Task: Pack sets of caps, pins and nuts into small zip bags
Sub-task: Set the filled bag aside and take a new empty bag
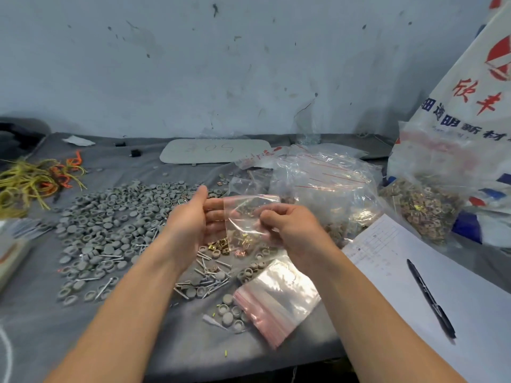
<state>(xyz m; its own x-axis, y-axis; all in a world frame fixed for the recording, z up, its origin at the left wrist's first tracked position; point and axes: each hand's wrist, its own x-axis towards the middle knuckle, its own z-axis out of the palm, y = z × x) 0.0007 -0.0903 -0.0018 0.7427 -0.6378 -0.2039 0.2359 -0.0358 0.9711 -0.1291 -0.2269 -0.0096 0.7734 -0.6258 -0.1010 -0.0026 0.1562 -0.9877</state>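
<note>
A small clear zip bag (243, 214) with a red seal strip hangs above the table centre. My right hand (287, 225) pinches its right side with curled fingers. My left hand (193, 217) is spread behind its left edge, fingers straight, touching the bag. Brass-coloured nuts (221, 246) lie on the grey cloth just below the bag. Grey round caps (116, 225) cover the cloth to the left. Grey pins (210, 277) lie scattered between my forearms. A stack of empty zip bags (276, 299) rests near the front edge.
A big clear bag (326, 183) of zip bags and a bag of nuts (423, 208) stand at the right. White paper (414, 272) with a black pen (431, 299) lies front right. Yellow and orange ties (36, 181) lie at the left, a printed sack (470, 106) at far right.
</note>
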